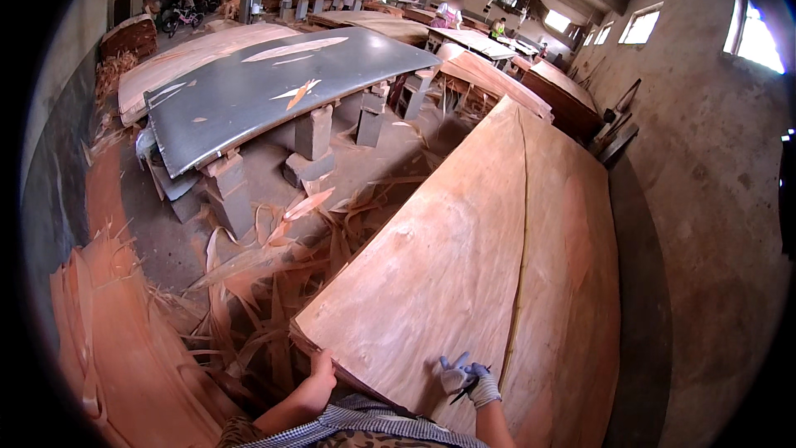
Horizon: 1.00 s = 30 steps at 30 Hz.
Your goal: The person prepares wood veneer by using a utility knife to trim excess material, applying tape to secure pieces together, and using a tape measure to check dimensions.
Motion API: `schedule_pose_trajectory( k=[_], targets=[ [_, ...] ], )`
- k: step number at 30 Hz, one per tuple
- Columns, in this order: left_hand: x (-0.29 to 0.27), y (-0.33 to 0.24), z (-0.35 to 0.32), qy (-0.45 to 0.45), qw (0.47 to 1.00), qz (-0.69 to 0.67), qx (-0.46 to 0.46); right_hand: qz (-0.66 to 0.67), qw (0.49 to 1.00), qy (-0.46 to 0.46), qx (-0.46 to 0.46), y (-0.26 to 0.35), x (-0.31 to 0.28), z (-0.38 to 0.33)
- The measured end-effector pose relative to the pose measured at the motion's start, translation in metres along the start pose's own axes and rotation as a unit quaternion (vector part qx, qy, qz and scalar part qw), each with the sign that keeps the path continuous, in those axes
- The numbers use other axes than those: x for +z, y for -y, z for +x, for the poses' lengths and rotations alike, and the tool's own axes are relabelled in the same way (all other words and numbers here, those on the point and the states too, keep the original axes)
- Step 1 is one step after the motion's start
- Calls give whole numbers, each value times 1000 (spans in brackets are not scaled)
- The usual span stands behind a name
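Observation:
A broad stack of pale wood veneer [414, 257] stretches away from me, with a long dark gap running lengthwise between the sheets on top. At its near left corner, my bare left hand [322, 367] is closed on the edge of a veneer sheet; some of its fingers are hidden. Over the near part of the stack is my right hand [473, 380], in a pale glove with grey-blue fingertips. It is closed around a small, thin black tool [464, 393], whose exact kind I cannot make out.
Torn veneer strips [257, 282] litter the floor to the left, beside another veneer pile [112, 323]. Farther off, a dark-topped table [282, 83] stands on concrete blocks [313, 133]. A wall [705, 199] runs along the right side. People work at distant tables.

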<state>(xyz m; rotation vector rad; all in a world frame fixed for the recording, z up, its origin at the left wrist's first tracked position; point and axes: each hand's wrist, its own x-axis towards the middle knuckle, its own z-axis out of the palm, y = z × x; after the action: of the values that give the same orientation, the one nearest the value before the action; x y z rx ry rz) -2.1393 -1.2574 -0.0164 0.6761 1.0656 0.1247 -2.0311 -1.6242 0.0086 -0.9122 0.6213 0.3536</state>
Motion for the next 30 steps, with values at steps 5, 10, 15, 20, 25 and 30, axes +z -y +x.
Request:
schedule_pose_trajectory(
  k=[5,10,15,20,25,30],
  targets=[
    [14,6,-15,-35,987,28,152,-2,1000,-14,-22,2,6,-4],
    [5,6,-21,17,994,27,100,25,999,-17,-18,10,4,-3],
    [-2,-5,-22,18,999,-26,0,42,998,-24,-30,20,10,3],
    [4,-13,-37,108,989,-98,-32,40,999,-22,-23,21,1,7],
    [13,-12,-48,213,975,-66,-5,90,996,-18,21,15,1,6],
    [19,-14,-56,223,974,8,36,-27,999,14,-20,32,10,1]
  ],
)
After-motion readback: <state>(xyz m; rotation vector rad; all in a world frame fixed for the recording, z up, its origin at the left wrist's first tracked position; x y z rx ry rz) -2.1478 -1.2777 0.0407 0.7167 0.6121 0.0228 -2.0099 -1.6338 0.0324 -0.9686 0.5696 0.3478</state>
